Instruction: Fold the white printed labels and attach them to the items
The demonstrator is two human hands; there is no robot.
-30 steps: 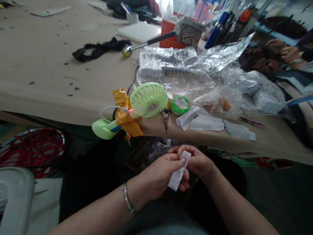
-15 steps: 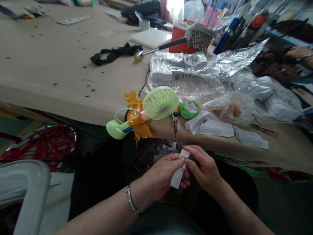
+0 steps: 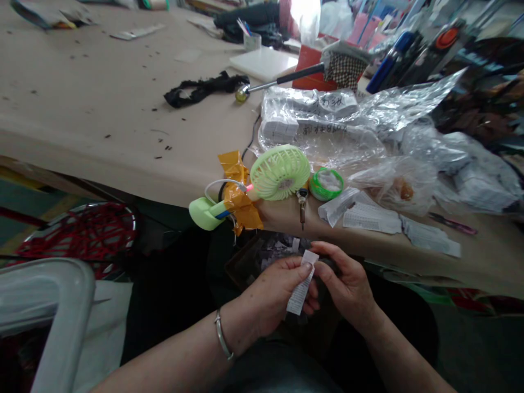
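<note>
My left hand (image 3: 282, 286) pinches a narrow white printed label strip (image 3: 302, 289) between thumb and fingers, over my lap. The strip slants, with lines of small print on its lower part. A dark piece shows just below its bottom end; I cannot make out what it is. At the strip's upper right edge is my right hand (image 3: 347, 284), its thumb and index finger apart and curved, close to the strip. Whether its thumb touches the strip is unclear. Behind the hands, below the table edge, sits a dark box (image 3: 241, 265) with paper scraps inside.
A green fan (image 3: 280, 172) is fixed at the table edge with orange tape (image 3: 241, 207). Beside it are a soldering-iron-like tool (image 3: 302, 210), a green round tub (image 3: 326, 184), printed label sheets (image 3: 370, 216) and clear plastic bags (image 3: 327, 136). A grey chair (image 3: 77, 295) stands left.
The right thumb and index finger have drawn slightly away from the label strip, which stays in the left hand. The whole view has shifted a little, moving the table things right.
</note>
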